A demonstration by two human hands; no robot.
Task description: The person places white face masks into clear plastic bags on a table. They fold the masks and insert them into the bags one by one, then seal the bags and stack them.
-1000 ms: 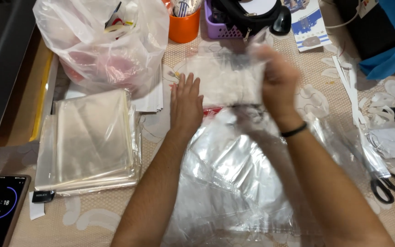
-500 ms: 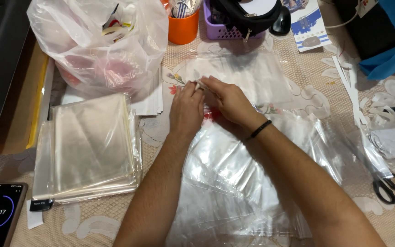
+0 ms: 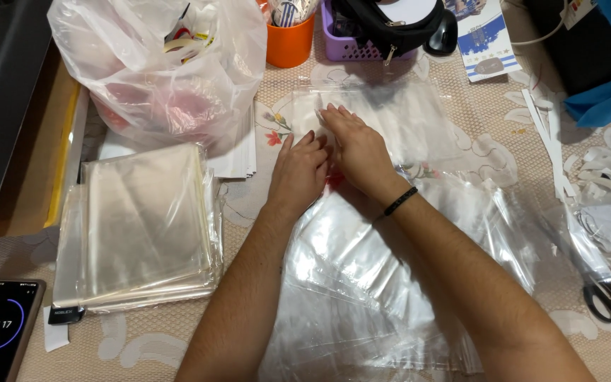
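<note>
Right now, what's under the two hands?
The left hand and right hand press flat on a clear plastic bag lying on the tablecloth. Anything beneath the palms is hidden.

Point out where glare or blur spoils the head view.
Head view: bright glare streaks across the loose clear bags beneath the forearms; the white plastic bag shines too. Both hands, left hand and right hand, look sharp, without blur.
</note>
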